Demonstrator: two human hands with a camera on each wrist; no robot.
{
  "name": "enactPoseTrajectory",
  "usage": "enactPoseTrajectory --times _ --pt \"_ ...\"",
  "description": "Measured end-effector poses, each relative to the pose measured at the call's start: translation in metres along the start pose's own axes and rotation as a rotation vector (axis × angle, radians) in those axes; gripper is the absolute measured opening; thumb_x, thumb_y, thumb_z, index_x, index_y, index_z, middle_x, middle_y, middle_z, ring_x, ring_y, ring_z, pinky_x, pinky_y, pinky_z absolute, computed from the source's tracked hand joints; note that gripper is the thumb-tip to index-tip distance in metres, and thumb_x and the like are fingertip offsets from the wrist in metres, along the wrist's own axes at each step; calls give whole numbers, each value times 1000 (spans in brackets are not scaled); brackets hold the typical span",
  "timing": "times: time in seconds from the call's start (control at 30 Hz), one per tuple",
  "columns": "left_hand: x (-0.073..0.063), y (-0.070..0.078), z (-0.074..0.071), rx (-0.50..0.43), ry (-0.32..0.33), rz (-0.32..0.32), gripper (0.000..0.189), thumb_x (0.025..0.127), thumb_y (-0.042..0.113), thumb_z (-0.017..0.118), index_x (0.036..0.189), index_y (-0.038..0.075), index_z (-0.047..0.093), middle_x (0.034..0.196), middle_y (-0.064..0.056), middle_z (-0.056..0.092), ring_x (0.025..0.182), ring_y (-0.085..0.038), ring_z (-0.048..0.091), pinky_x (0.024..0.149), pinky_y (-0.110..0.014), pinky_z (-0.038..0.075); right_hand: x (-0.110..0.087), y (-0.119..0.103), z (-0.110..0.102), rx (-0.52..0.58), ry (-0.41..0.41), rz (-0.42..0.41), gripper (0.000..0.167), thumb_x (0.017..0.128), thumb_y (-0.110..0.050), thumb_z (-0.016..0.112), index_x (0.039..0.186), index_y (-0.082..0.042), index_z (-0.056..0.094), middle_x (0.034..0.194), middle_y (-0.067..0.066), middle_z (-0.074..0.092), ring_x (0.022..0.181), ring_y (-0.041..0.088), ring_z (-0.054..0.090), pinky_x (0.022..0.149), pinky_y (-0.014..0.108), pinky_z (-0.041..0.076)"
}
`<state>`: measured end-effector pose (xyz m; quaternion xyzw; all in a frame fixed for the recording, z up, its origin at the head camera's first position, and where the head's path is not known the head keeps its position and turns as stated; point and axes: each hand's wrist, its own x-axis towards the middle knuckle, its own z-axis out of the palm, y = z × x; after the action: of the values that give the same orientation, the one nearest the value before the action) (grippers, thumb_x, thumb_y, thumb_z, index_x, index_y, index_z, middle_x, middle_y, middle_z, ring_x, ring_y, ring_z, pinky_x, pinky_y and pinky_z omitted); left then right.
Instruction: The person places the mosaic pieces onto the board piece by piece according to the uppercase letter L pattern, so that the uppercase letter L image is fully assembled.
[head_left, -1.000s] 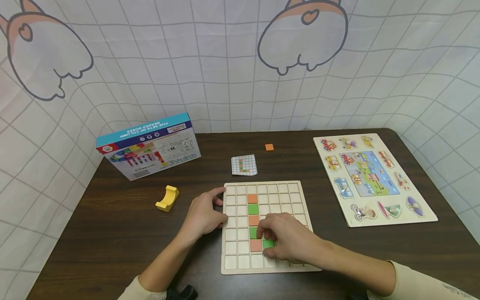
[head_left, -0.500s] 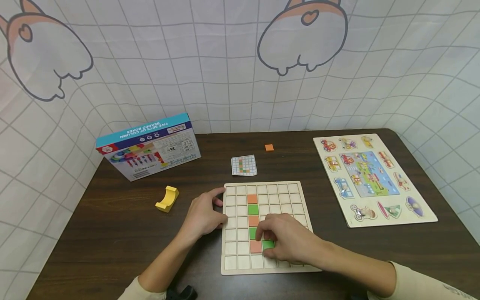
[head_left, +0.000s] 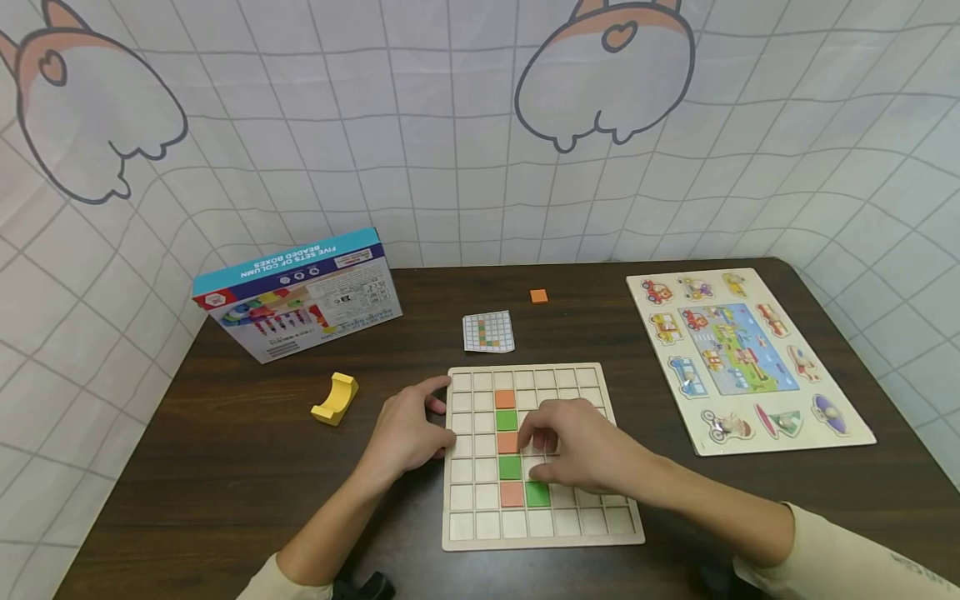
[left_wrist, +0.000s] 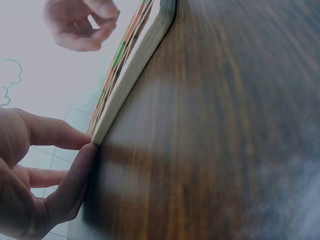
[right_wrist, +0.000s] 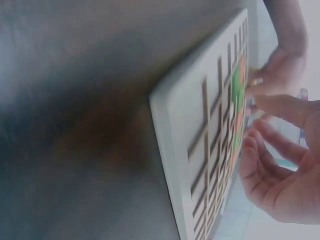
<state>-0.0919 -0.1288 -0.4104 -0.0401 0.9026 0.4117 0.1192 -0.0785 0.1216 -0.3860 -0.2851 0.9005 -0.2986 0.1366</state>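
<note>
A wooden grid board (head_left: 480, 525) lies flat on the dark table. Set in its squares is a column of alternating orange tiles (head_left: 507, 442) and green tiles (head_left: 506, 419). One more green tile (head_left: 537, 494) sits right of the lowest orange one. Along the board's left edge rests my left hand (head_left: 408, 429), index fingertip at the far corner and thumb farther down. In the left wrist view, that thumb (left_wrist: 75, 180) touches the board's side. Over the middle of the board hovers my right hand (head_left: 581, 450), fingers loosely bent, thumb apart from them, nothing between.
Behind the board lie a small pattern card (head_left: 488, 332) and a loose orange tile (head_left: 538, 296). A yellow curved block (head_left: 335, 399) is at left, before a toy box (head_left: 300, 292). A vehicle picture puzzle (head_left: 750, 362) occupies the right side. A tiled-print cloth (head_left: 450, 167) hangs behind the table.
My right hand has lifted off the green tile at the lower right and moved away from me over the board, uncovering that tile. The left hand has stayed put.
</note>
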Motion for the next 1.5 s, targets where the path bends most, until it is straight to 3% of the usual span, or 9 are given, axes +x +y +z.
enactPoseTrajectory --times 0.63,0.83,1.07,1.5 --pt "1 -2 -1 -15 1 -13 79 72 -4 80 146 13 60 100 -8 64 50 -14 64 50 -29 52 51 47 -58 22 155 158 25 82 -14 85 106 -9 77 95 6 72 84 15 62 80 34 51" --pt "2 -1 -1 -24 -2 -19 80 72 -4 79 147 14 59 100 -8 64 51 -14 63 50 -29 53 72 60 -71 3 202 156 25 83 -11 84 107 -6 76 97 11 72 86 19 63 82 37 51" --pt "2 0 -2 -19 -1 -16 80 71 -4 79 147 14 60 100 -7 64 52 -15 62 50 -29 53 100 86 -80 -55 211 116 25 84 -10 83 107 -3 75 99 12 73 88 24 66 85 43 53" --pt "2 -2 -1 -18 -4 -16 80 71 -3 79 146 14 60 100 -6 64 52 -15 61 50 -29 52 135 105 -90 -80 194 195 30 85 -9 81 113 -1 73 110 18 71 104 34 64 96 50 50"
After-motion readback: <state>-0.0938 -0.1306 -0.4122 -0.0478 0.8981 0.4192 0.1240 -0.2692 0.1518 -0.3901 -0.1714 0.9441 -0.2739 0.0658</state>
